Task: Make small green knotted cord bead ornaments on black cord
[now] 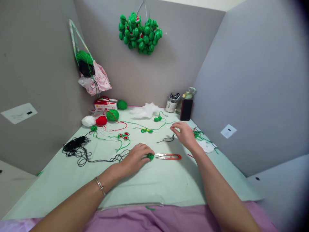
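My left hand (pixel 136 158) rests on the pale green table (pixel 154 183), its fingers curled around a small green crocheted piece (pixel 150 156). Just right of that piece lie red-handled thread snips (pixel 169 156). My right hand (pixel 184 133) hovers further back with the thumb and forefinger pinched together; something thin may be between them, but it is too small to make out. A short black yarn strand (pixel 166 140) lies just left of that hand.
A tangle of black yarn (pixel 76 146) lies at the left. Green (pixel 112 114), red (pixel 101 120) and white (pixel 88 121) yarn balls, white stuffing (pixel 146 110), a pen cup (pixel 172 103) and a bottle (pixel 187 108) stand at the back. A cluster of green crocheted pieces (pixel 138 33) hangs on the wall.
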`<state>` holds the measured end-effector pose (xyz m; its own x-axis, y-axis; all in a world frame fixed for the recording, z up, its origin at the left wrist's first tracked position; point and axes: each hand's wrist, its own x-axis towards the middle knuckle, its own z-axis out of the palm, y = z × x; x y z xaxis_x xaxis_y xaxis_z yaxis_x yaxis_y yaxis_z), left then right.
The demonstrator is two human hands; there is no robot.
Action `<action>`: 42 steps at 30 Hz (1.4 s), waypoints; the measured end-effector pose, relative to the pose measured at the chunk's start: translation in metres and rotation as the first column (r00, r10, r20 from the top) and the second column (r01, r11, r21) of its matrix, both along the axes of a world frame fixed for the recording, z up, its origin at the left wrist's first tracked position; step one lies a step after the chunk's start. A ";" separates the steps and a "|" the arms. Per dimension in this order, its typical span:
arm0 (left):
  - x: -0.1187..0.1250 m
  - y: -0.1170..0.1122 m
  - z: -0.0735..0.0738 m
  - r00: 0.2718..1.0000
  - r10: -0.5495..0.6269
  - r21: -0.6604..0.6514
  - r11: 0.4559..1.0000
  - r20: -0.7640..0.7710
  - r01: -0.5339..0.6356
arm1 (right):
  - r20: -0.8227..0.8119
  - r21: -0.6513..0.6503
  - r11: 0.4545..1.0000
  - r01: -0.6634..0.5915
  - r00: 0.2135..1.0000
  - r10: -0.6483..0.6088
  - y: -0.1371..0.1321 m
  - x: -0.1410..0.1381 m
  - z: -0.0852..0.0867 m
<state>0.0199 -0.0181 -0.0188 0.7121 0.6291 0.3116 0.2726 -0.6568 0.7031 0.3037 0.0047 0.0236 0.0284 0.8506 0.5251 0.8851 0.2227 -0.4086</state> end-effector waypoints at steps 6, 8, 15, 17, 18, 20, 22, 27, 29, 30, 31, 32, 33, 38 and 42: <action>-0.038 0.013 0.034 0.981 0.172 -0.048 0.985 0.085 -0.168 | -0.405 -0.045 0.998 -0.035 0.914 0.014 0.006 -0.002 0.002; -0.065 0.024 0.050 0.940 0.322 0.016 0.945 0.114 -0.326 | -0.423 -0.132 0.989 -0.063 0.906 0.001 0.016 0.000 0.003; -0.146 0.070 0.051 0.821 0.562 0.172 0.823 -0.104 -0.541 | -0.191 -0.282 0.957 -0.073 0.981 0.018 0.084 -0.012 0.010; -0.156 0.079 0.035 0.791 0.599 0.134 0.800 -0.128 -0.584 | -0.121 -0.283 0.959 -0.017 0.992 -0.019 0.103 -0.024 0.005; -0.158 0.082 0.028 0.770 0.620 0.135 0.784 -0.148 -0.606 | -0.095 -0.283 0.959 0.006 0.995 -0.034 0.111 -0.030 0.002; -0.159 0.083 0.019 0.717 0.677 0.153 0.736 -0.166 -0.660 | -0.063 -0.288 0.957 0.031 0.997 -0.052 0.122 -0.041 -0.007; -0.152 0.077 0.021 0.719 0.686 0.146 0.727 -0.116 -0.671 | -0.060 -0.296 0.955 0.034 0.997 -0.054 0.128 -0.047 -0.014; -0.110 0.047 0.059 0.844 0.526 -0.097 0.850 0.107 -0.518 | -0.175 -0.288 0.957 -0.044 0.985 -0.007 0.126 -0.055 -0.014; -0.090 0.037 0.071 0.895 0.401 -0.257 0.902 0.195 -0.348 | -0.253 -0.270 0.955 -0.120 0.966 0.049 0.115 -0.061 -0.005; -0.081 0.034 0.074 0.908 0.351 -0.305 0.912 0.231 -0.275 | -0.283 -0.259 0.953 -0.158 0.956 0.081 0.106 -0.065 0.000; -0.073 0.032 0.076 0.910 0.324 -0.338 0.913 0.259 -0.228 | -0.324 -0.241 0.947 -0.211 0.938 0.127 0.095 -0.069 0.006; -0.065 0.030 0.076 0.907 0.311 -0.364 0.910 0.285 -0.198 | -0.369 -0.220 0.937 -0.270 0.913 0.176 0.082 -0.074 0.011; -0.057 0.029 0.075 0.893 0.316 -0.389 0.903 0.320 -0.180 | -0.420 -0.193 0.920 -0.342 0.876 0.237 0.068 -0.079 0.017; -0.024 0.027 0.065 0.823 0.296 -0.645 0.757 0.484 0.107 | -0.690 -0.012 0.744 -0.668 0.544 0.477 -0.002 -0.100 0.029; -0.012 0.028 0.049 0.774 0.239 -0.715 0.602 0.586 0.355 | -0.641 -0.026 0.765 -0.644 0.598 0.482 -0.023 -0.103 0.023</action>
